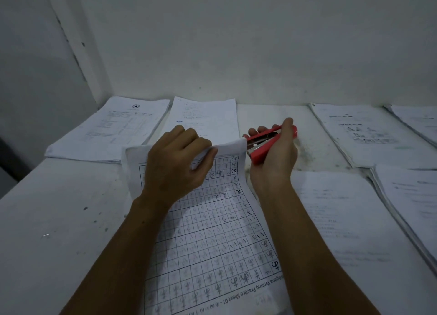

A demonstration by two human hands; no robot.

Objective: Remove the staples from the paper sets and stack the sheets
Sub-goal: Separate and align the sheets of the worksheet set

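Observation:
A paper set printed with a handwriting practice grid (208, 234) lies in front of me on the white table (59, 208). My left hand (177, 161) pinches its far edge and lifts it, so the top of the sheet curls up. My right hand (274, 156) grips a red stapler (262, 147) whose metal end touches the raised far right corner of the set. No staple can be made out.
Paper stacks lie along the wall: one at the far left (111, 130), one behind my left hand (203, 116), one at the far right (369, 132). More sheets lie under my right forearm (335, 210) and at the right edge (411, 196). A small metal bit (45, 235) lies on the left.

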